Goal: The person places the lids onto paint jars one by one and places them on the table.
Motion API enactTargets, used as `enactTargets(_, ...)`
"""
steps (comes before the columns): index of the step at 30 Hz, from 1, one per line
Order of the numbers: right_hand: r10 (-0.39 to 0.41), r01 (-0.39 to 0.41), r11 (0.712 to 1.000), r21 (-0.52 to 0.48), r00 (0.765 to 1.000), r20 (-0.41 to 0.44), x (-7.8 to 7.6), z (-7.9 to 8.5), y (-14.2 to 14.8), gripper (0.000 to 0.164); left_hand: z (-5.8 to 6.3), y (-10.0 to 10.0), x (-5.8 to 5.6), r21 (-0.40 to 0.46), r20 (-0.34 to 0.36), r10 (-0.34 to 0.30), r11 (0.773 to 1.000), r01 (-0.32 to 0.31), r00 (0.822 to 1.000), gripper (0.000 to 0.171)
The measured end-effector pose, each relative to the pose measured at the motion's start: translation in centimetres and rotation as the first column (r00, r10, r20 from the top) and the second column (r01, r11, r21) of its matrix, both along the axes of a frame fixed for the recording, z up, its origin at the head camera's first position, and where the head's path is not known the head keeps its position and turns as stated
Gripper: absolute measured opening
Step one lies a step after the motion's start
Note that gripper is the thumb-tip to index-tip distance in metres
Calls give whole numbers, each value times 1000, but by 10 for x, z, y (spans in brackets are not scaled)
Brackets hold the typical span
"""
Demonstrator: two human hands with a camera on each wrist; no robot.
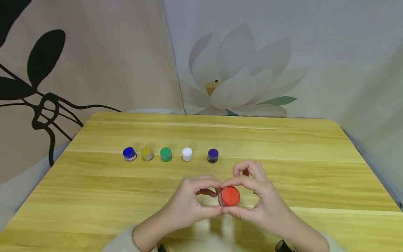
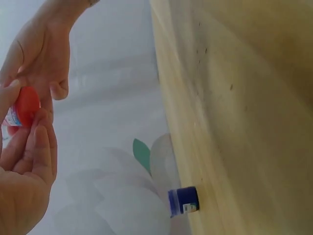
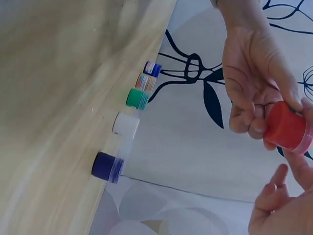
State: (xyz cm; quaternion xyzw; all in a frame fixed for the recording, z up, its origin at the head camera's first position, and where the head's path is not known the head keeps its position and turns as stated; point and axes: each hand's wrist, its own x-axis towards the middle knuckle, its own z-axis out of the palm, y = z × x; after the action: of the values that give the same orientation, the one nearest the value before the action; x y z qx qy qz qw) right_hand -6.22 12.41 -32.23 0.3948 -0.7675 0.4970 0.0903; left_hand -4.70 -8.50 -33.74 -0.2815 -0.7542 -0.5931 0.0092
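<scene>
A small red paint jar is held above the near part of the table, its red lid facing the head camera. My left hand pinches it from the left between thumb and fingers. From the right, my right hand grips the same jar between thumb and index finger, the other fingers bent away from it. The thumbs meet at the jar's near side. In the right wrist view, the red jar lies tilted between both hands, with a clear rim at one end.
Across the wooden table stands a row of small jars: blue, yellow, green, white and, farther right, purple. Behind the table hangs a curtain with flower and leaf prints.
</scene>
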Motion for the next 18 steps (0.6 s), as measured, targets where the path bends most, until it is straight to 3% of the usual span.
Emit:
enactTargets(4, -27, 26, 999, 21, 998, 52, -7, 2, 3, 43, 1, 3, -10, -34, -1, 0, 999, 0, 1000, 31)
enactTargets(11, -75, 74, 997, 35, 996, 43, -22, -2, 5, 42, 0, 6, -30, -138, -26, 17, 990, -21, 1000, 35)
enactTargets(18, -153, 143, 986, 84, 980, 126, -36, -7, 10, 39, 2, 9, -52, -230, -32, 40, 972, -46, 999, 35)
